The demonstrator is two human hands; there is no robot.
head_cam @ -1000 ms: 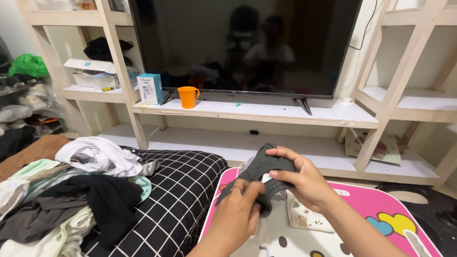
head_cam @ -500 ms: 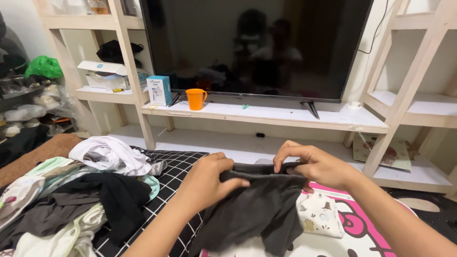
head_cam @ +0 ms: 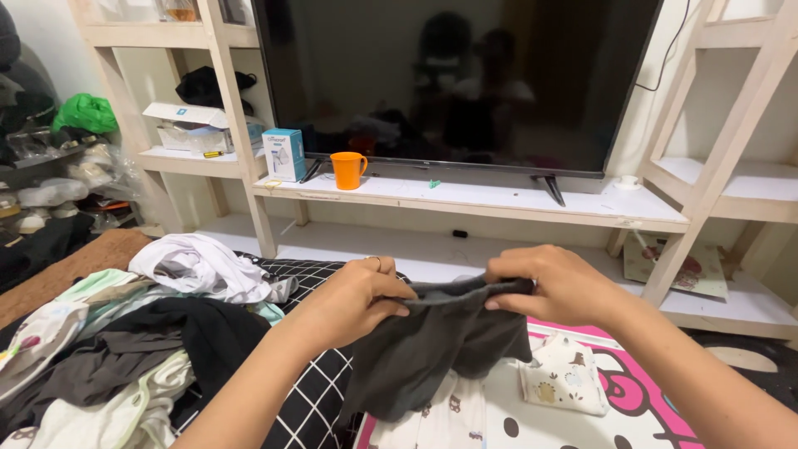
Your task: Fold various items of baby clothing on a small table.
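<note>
Your left hand (head_cam: pixel 353 299) comes in from 7 o'clock, forearm angled up toward the middle of the view, knuckles up and fingers (head_cam: pixel 391 293) curled down, pinching the top edge of a dark grey garment (head_cam: pixel 432 345) against the thumb; a ring shows on one finger. Your right hand (head_cam: pixel 553 287) enters from 4 o'clock, wrist bent so the back of the hand faces you, its fingers pressed together and folded over the same edge at the garment's other end. Between the two hands the edge is held stretched and roughly level, and the rest of the cloth hangs loose below, draping toward 6 o'clock over a pink and white mat (head_cam: pixel 640 399) with cartoon prints. A small folded printed cloth (head_cam: pixel 565 378) lies on that mat just beside the garment, at 5 o'clock from your right hand. At 9 o'clock from your left hand a pile of clothes (head_cam: pixel 125 333) sits on a black blanket with a white grid (head_cam: pixel 320 391). Up at 12 o'clock, an orange cup (head_cam: pixel 347 170) stands on the white shelf (head_cam: pixel 499 199) beneath the dark television screen (head_cam: pixel 465 83).
</note>
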